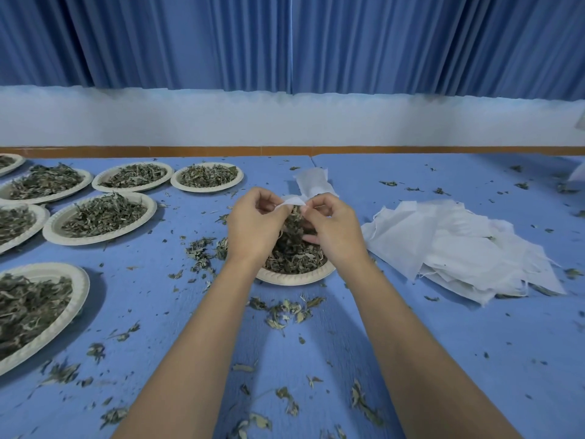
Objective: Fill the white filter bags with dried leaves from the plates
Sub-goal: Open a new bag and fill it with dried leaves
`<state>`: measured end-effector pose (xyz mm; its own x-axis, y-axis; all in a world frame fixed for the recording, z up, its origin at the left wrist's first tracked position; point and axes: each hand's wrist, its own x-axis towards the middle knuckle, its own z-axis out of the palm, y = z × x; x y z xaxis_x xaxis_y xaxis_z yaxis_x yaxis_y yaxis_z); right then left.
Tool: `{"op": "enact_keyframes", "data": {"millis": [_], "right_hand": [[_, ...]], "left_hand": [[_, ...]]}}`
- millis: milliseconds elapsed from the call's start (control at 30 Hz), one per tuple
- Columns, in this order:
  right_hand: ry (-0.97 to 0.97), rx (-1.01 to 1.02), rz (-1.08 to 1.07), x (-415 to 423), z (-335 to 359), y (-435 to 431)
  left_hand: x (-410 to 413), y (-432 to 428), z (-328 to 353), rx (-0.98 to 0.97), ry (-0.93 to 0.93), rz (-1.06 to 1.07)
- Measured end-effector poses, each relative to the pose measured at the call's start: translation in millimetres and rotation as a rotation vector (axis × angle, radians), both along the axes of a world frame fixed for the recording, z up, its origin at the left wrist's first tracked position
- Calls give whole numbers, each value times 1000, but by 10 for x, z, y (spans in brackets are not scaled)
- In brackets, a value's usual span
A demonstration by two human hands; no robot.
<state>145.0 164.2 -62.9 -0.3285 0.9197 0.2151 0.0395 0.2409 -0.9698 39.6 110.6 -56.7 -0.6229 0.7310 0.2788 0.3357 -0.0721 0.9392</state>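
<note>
Blue table right up close, and it is littered with loose leaf crumbs, scattered all along the near edge. Two bare forearms run forward from the bottom of the view. Off at the near left sits a paper plate heaped with dried leaves. Straight ahead, the working plate lies under both hands, its own pile of leaves filling it.

Now the hands: left hand and right hand hover just above that plate, fingers curled, each pinching one side of the white filter bag at its top edge. The bag hangs between them over the plate. Dark leaves show between the palms; whether those sit inside the bag or rise from the heap below, I cannot tell.

To the right, near the plate but apart from it, a loose stack of empty white bags is spread flat on the table. Over on the left, more leaf-filled plates line up in rows toward the back. Just beyond the hands another white bag lies on the table. Farther back come an orange-brown strip, a white wall, and blue pleated curtains closing off the top.
</note>
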Motion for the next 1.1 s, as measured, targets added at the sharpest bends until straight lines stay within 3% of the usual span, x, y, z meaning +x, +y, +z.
{"op": "enact_keyframes", "data": {"millis": [100, 200, 333, 600, 700, 900, 1100], "right_hand": [[51, -58, -25, -4, 7, 50], [84, -76, -9, -9, 17, 60], [70, -70, 45, -17, 30, 16], [-166, 125, 20, 6, 76, -55], [-170, 146, 95, -8, 111, -99], [-164, 183, 8, -9, 119, -74], [-114, 116, -52, -5, 64, -37]], "left_hand": [[-44, -47, 42, -22, -126, -203], [-79, -58, 39, -110, 57, -260], [-58, -60, 14, -27, 259, -163], [-130, 6, 21, 20, 387, -41], [-157, 62, 29, -12, 445, 63], [-141, 80, 54, 23, 401, 88], [-126, -18, 19, -27, 211, -190]]}}
